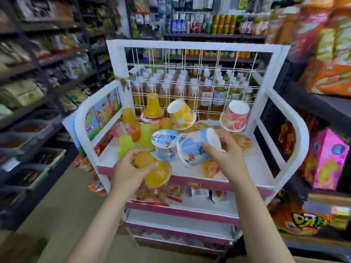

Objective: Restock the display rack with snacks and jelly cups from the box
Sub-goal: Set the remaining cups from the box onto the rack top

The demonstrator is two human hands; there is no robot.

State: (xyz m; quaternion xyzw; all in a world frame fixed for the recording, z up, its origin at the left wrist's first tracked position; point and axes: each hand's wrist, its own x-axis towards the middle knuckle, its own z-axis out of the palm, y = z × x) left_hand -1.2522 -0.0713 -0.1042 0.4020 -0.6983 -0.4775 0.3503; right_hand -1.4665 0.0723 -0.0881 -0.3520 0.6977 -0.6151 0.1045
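Left hand [129, 168]: fingers curled round orange jelly cup [153, 170], wide mouth tipped down-right.
Right hand [226, 154]: gripping blue cup [195, 149], tilted, base toward rack [273, 99] back.

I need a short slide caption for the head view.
Left hand holds an orange jelly cup; right hand grips a blue cup on the rack.

I see dark shelves [38, 59] of blurred packaged goods on the left, and rows of bottles [207, 95] behind the wire grid. Cans [224, 23] line a far shelf. On the right sit orange snack bags [330, 78] and a pink box [326, 160].
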